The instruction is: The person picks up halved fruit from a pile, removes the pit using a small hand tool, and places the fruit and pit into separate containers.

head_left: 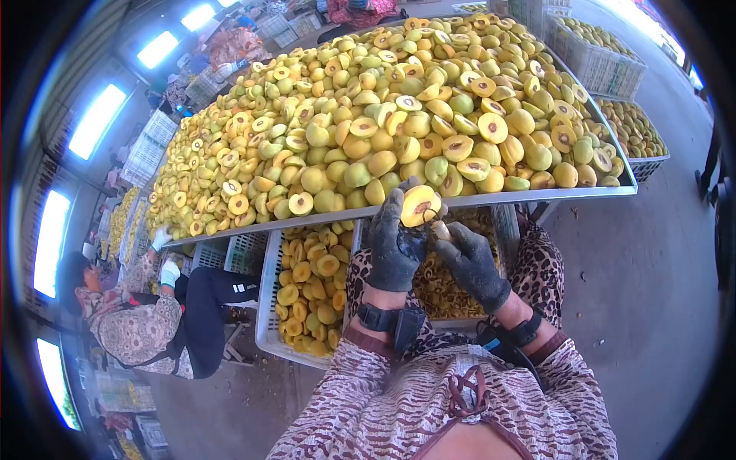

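A halved yellow peach (418, 204), cut face up with a reddish-brown centre, is held in my left hand (395, 249), which wears a dark glove. My right hand (474, 264), also in a dark glove, is closed around a small pitting tool with a pale handle (441, 230). The tool's thin dark end reaches the right edge of the peach half; its exact shape is hard to make out. Both hands are just in front of the near edge of a metal-rimmed table (460, 201) heaped with peach halves (368, 126).
Below the table, a white crate (268, 307) holds hollowed peach halves. Beside it, another container (452, 295) holds brown scraps between my knees. A co-worker (146, 322) in white gloves sits at the left. Crates of fruit (602, 65) stand at the right.
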Available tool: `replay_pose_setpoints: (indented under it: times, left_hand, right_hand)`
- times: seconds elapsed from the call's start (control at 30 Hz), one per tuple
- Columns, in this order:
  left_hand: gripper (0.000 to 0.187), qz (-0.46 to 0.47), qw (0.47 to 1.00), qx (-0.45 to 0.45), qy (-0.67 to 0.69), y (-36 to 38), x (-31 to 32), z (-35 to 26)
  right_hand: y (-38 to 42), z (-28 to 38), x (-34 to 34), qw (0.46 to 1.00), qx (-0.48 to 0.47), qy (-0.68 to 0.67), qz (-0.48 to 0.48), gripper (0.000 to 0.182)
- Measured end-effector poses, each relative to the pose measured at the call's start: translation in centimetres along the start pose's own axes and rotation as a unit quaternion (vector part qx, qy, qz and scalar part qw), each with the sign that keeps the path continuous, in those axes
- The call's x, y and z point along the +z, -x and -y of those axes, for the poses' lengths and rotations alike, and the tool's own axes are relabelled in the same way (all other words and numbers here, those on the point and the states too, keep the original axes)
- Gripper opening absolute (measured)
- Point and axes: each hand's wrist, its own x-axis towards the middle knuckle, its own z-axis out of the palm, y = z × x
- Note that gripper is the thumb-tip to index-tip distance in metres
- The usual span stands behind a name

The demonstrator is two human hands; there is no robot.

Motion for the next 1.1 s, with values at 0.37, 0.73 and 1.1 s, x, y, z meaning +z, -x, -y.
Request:
replay_pose_setpoints:
  times: [0.37, 0.73, 1.1]
  left_hand:
    - [0.038, -0.022, 0.999, 0.029, 0.006, 0.0, 2.1, 2.6]
    - [0.044, 0.001, 0.999, 0.027, -0.021, 1.0, 2.7, 2.4]
    - [0.047, -0.025, 0.961, 0.109, -0.251, 0.6, 2.8, 2.3]
  right_hand:
    - [0.4, 1.4, -0.1, 0.997, -0.009, 0.015, -0.081, 0.016]
    - [1.7, -0.6, 0.3, 0.990, -0.103, 0.089, -0.044, 0.022]
    - [2.0, -1.8, -0.1, 0.990, -0.101, 0.093, -0.021, 0.021]
